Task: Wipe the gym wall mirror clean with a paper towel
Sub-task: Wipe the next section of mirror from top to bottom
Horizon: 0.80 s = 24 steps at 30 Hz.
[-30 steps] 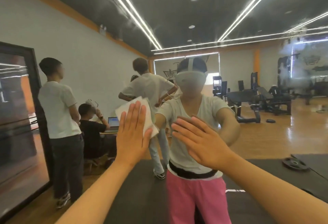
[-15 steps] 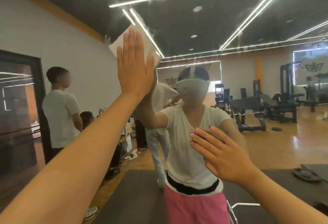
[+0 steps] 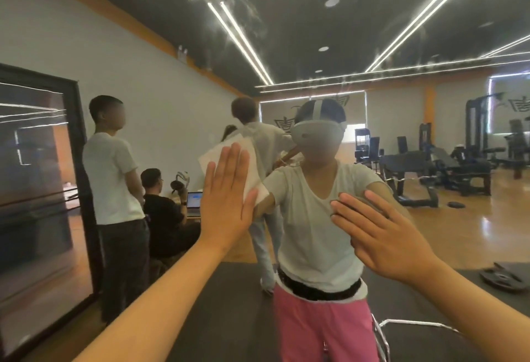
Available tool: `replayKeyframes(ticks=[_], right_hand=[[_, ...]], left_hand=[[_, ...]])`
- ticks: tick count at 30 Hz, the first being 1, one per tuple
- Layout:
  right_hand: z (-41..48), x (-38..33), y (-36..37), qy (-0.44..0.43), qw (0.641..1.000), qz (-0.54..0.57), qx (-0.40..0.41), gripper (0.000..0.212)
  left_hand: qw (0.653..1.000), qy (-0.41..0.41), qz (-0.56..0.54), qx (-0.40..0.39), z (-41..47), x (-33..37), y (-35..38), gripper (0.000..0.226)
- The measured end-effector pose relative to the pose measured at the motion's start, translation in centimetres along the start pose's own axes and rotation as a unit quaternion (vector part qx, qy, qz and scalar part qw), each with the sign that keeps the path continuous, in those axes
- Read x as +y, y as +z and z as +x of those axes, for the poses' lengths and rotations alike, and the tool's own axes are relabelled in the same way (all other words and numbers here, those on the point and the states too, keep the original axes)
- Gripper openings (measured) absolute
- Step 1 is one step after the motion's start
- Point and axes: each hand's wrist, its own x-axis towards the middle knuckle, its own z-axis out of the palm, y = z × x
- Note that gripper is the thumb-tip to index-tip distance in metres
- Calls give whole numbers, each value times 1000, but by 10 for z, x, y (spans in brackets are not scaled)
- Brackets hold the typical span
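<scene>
Two hands flat on the mirror (image 3: 258, 26).
The left hand (image 3: 226, 204), fingers straight and close together, presses the white paper towel (image 3: 253, 165) onto the glass. The right hand (image 3: 384, 235) is spread wide beside it. Farther off, gym machines (image 3: 415, 166) show in the mirror.

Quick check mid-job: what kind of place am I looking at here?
A gym, most likely: weight machines and a bench at the right, a weight plate on a dark floor mat.

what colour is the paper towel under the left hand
The paper towel is plain white, seen in the head view, pressed flat by the left hand.
</scene>
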Motion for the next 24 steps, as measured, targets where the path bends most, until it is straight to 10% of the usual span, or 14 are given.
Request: replayKeyframes(ticks=[24], right_hand=[[-1,-3,-1,5,1000,3,7,60]], left_hand=[[962,-249,-85,77,-16,-147,-24,62]])
